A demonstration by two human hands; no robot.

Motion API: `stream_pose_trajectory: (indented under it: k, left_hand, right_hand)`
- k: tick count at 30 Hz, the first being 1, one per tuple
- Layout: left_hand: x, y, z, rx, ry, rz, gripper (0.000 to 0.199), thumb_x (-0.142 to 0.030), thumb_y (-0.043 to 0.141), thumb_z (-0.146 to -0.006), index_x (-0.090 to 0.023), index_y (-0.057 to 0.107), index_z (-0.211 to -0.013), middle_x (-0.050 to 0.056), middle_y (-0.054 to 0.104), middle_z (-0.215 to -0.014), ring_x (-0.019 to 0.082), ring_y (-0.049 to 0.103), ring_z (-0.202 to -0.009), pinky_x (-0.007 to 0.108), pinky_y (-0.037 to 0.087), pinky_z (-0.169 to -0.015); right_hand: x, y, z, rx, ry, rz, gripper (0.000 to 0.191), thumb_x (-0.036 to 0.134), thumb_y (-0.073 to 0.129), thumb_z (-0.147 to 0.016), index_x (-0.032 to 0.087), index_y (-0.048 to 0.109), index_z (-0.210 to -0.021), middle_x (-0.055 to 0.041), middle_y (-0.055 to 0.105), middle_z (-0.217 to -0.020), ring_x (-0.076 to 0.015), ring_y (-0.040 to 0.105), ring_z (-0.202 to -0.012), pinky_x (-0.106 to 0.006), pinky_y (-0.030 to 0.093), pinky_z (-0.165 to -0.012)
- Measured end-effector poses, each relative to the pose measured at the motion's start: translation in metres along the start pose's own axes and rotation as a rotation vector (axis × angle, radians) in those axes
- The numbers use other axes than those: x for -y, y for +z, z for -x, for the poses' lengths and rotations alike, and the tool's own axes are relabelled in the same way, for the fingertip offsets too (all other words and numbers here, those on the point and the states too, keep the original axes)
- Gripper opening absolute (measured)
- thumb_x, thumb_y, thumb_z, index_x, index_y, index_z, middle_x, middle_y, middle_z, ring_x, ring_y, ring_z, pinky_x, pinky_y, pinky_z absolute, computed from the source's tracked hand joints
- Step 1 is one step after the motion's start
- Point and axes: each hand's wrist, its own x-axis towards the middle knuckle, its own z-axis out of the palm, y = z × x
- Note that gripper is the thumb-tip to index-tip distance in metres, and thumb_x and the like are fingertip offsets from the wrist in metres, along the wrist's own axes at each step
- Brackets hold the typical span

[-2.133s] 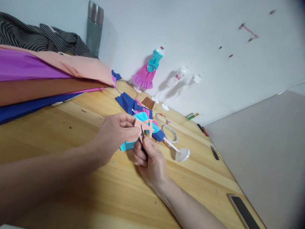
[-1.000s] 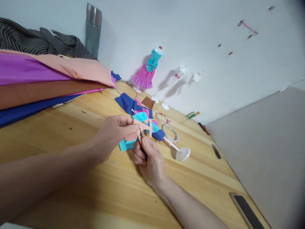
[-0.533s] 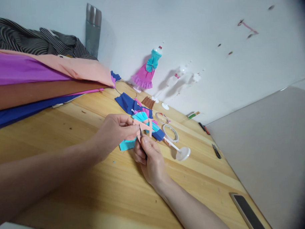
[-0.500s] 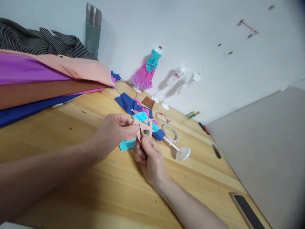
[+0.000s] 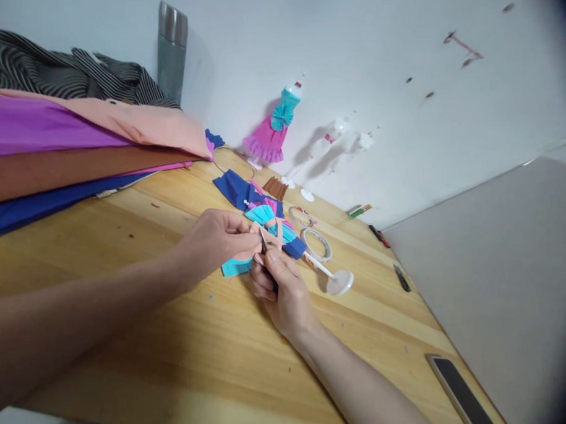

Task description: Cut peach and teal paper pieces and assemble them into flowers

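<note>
Between the thumb and fingers of my left hand [image 5: 226,239] is a thin strip of peach paper [image 5: 275,232], whose loose end bends over to the right. My right hand [image 5: 283,286] is closed around small dark-handled scissors [image 5: 264,243], their blades up against the peach paper near my left fingertips. Just behind my hands lies a small doll stand dressed in turquoise and dark blue paper [image 5: 293,247], its white round base [image 5: 340,283] toward the right. A turquoise piece [image 5: 235,267] rests on the table under my left hand.
Folded coloured sheets [image 5: 76,145] and striped cloth [image 5: 74,74] pile up at left, beside a grey bottle [image 5: 172,52]. Against the wall stand a dressed doll form [image 5: 273,126] and bare white ones. Tape rolls [image 5: 328,250], a cutter [image 5: 401,278] and a phone [image 5: 460,388] lie right.
My right hand and the scissors have shifted slightly right and the blades' angle has changed a little. My left hand still pinches the peach paper in nearly the same place.
</note>
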Motion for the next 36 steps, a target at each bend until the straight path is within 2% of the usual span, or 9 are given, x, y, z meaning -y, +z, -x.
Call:
stream_pose_trajectory:
  k: [11, 15, 18, 21, 23, 27, 31, 36]
  left_hand:
    - [0.000, -0.001, 0.000, 0.016, -0.010, -0.011, 0.024, -0.030, 0.062, -0.067, -0.015, 0.051, -0.052, -0.003, 0.047, -0.048, 0.008, 0.041, -0.049, 0.020, 0.028, -0.047]
    - [0.000, -0.001, 0.000, 0.024, -0.012, -0.028, 0.026, -0.032, 0.060, -0.069, -0.014, 0.050, -0.053, -0.004, 0.044, -0.049, 0.007, 0.037, -0.049, 0.020, 0.025, -0.048]
    - [-0.001, -0.001, -0.001, 0.022, -0.016, -0.027, 0.024, -0.031, 0.059, -0.069, -0.014, 0.053, -0.054, -0.003, 0.046, -0.050, 0.007, 0.038, -0.049, 0.020, 0.025, -0.048]
    - [-0.001, -0.001, 0.000, 0.022, -0.026, -0.015, 0.022, -0.029, 0.059, -0.069, -0.013, 0.054, -0.054, -0.004, 0.046, -0.050, 0.006, 0.037, -0.049, 0.019, 0.025, -0.047]
    - [-0.001, -0.002, 0.000, 0.025, -0.029, -0.018, 0.022, -0.028, 0.060, -0.069, -0.014, 0.053, -0.054, -0.004, 0.045, -0.049, 0.006, 0.036, -0.048, 0.019, 0.024, -0.047]
    - [-0.003, -0.003, 0.000, 0.007, -0.030, -0.051, 0.022, -0.026, 0.059, -0.068, -0.015, 0.050, -0.052, -0.005, 0.043, -0.045, 0.006, 0.034, -0.045, 0.020, 0.022, -0.045]
    - [-0.006, -0.005, 0.001, 0.026, -0.038, -0.065, 0.017, -0.023, 0.058, -0.068, -0.014, 0.055, -0.054, -0.004, 0.049, -0.043, 0.007, 0.039, -0.044, 0.020, 0.026, -0.045]
    - [-0.011, -0.007, 0.002, 0.079, -0.034, -0.052, 0.013, -0.019, 0.055, -0.068, -0.015, 0.059, -0.056, -0.003, 0.050, -0.039, 0.007, 0.040, -0.041, 0.021, 0.028, -0.045]
  right_hand:
    - [0.002, 0.000, 0.001, 0.019, 0.012, -0.024, 0.044, 0.049, 0.070, -0.073, 0.019, 0.041, -0.062, 0.0106, 0.023, -0.049, -0.0040, 0.012, -0.043, -0.021, 0.007, -0.040]
    - [0.003, 0.000, 0.001, 0.031, 0.012, -0.015, 0.039, 0.048, 0.069, -0.074, 0.018, 0.045, -0.063, 0.0101, 0.023, -0.050, -0.0046, 0.011, -0.043, -0.021, 0.006, -0.040]
    - [0.005, 0.000, 0.001, 0.025, 0.012, -0.028, 0.031, 0.045, 0.069, -0.074, 0.018, 0.055, -0.077, 0.0104, 0.023, -0.052, -0.0051, 0.010, -0.044, -0.021, 0.005, -0.040]
    - [0.006, 0.002, 0.002, 0.010, 0.016, -0.033, 0.039, 0.045, 0.070, -0.073, 0.019, 0.059, -0.100, 0.0107, 0.025, -0.052, -0.0055, 0.009, -0.044, -0.021, 0.005, -0.040]
    - [0.007, 0.003, 0.002, 0.014, 0.016, -0.029, 0.043, 0.046, 0.070, -0.073, 0.018, 0.058, -0.103, 0.0110, 0.026, -0.051, -0.0054, 0.009, -0.044, -0.021, 0.005, -0.040]
    - [0.008, 0.003, 0.002, 0.020, 0.018, -0.015, 0.037, 0.048, 0.071, -0.072, 0.017, 0.058, -0.087, 0.0109, 0.025, -0.050, -0.0046, 0.009, -0.043, -0.020, 0.006, -0.040]
    - [0.007, 0.000, 0.002, 0.034, 0.037, 0.001, 0.039, 0.050, 0.070, -0.073, 0.017, 0.049, -0.067, 0.0104, 0.024, -0.049, -0.0040, 0.010, -0.043, -0.021, 0.007, -0.040]
    - [0.007, -0.001, 0.001, 0.037, 0.049, 0.018, 0.041, 0.052, 0.069, -0.073, 0.018, 0.047, -0.068, 0.0111, 0.023, -0.048, -0.0043, 0.010, -0.043, -0.021, 0.007, -0.040]
